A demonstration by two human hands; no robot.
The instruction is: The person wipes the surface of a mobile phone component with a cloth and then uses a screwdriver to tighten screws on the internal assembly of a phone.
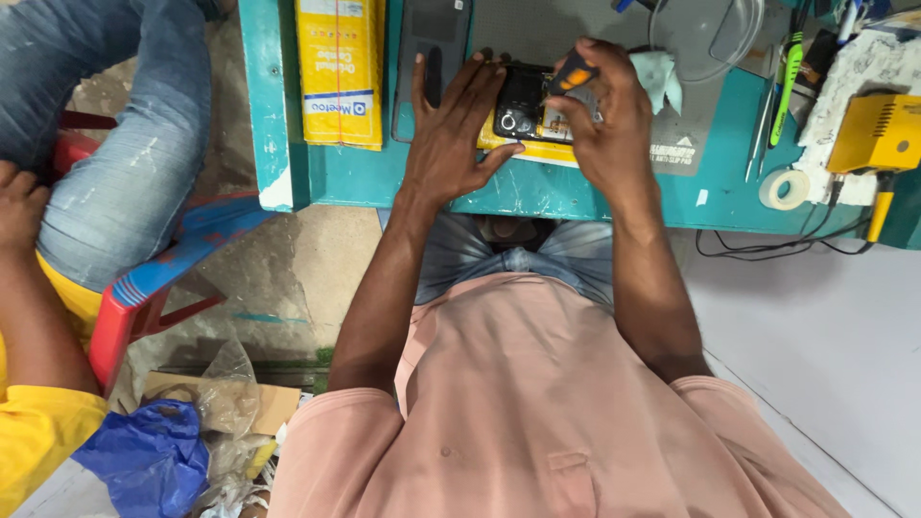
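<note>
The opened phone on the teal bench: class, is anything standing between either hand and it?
Nothing visible does. The left hand lies flat on the opened phone, and the right hand brings an orange-handled screwdriver straight onto it. The yellow box sits off to the side.

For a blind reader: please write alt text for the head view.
A person's left hand steadies an opened phone on a teal bench while the right hand works on it with an orange-handled screwdriver. A yellow box lies left; another person sits nearby.
</note>
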